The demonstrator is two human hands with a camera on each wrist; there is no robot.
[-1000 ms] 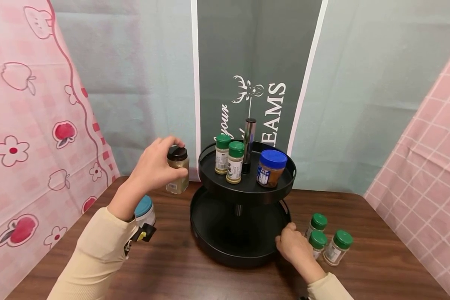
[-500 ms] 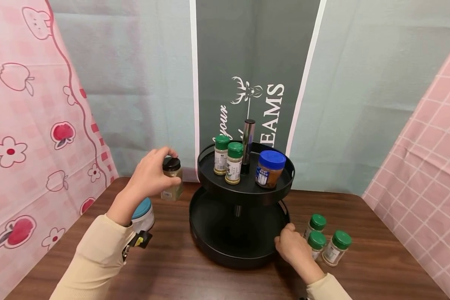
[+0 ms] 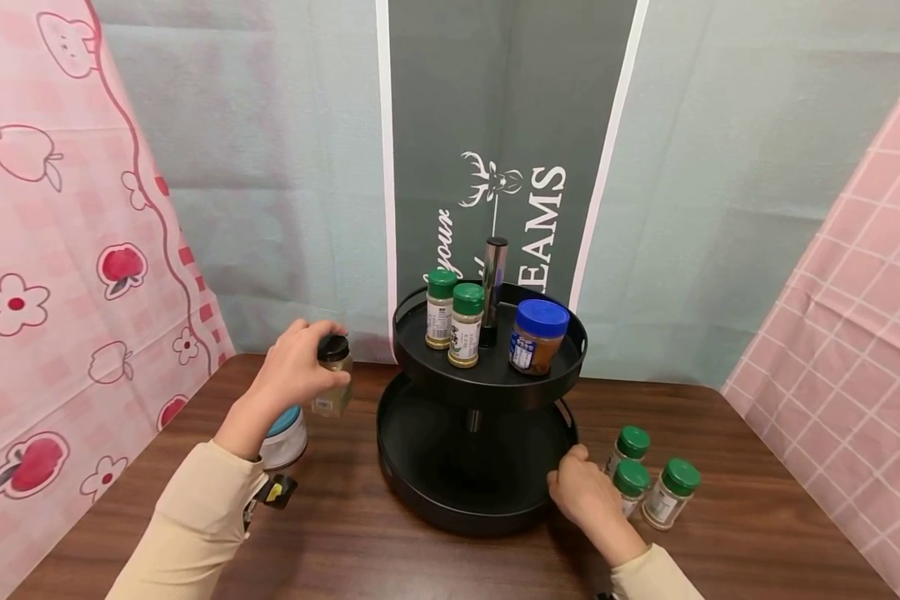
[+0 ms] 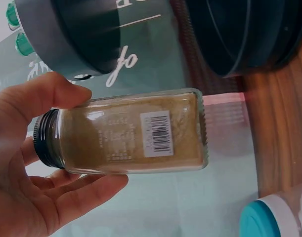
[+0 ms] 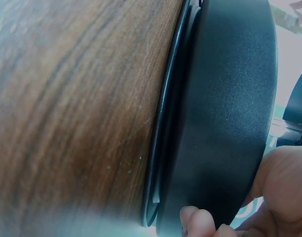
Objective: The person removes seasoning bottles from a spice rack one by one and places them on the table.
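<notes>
My left hand [image 3: 296, 367] grips a square glass spice jar [image 4: 123, 133] with a black lid, tan powder inside and a barcode sticker. Thumb and fingers hold it near the lid, left of a black two-tier turntable tray [image 3: 465, 521]. In the left wrist view the jar lies crosswise, its base pointing toward the table. My right hand [image 3: 588, 496] pinches the wall of the tray's lower tier at its right side. In the right wrist view the thumb [image 5: 281, 173] reaches over the rim while fingertips press the outer wall.
Two green-capped shakers [image 3: 465, 325] and a blue-lidded jar [image 3: 538, 337] stand on the upper tier around a metal post [image 3: 495, 283]. Three green-capped shakers [image 3: 667, 493] stand right of the tray. A blue-lidded white tub [image 3: 285, 442] sits beside my left wrist.
My left hand has moved down and slightly left with the spice jar, away from the tray. The right hand stays on the lower tier, and the tray has not visibly turned.
</notes>
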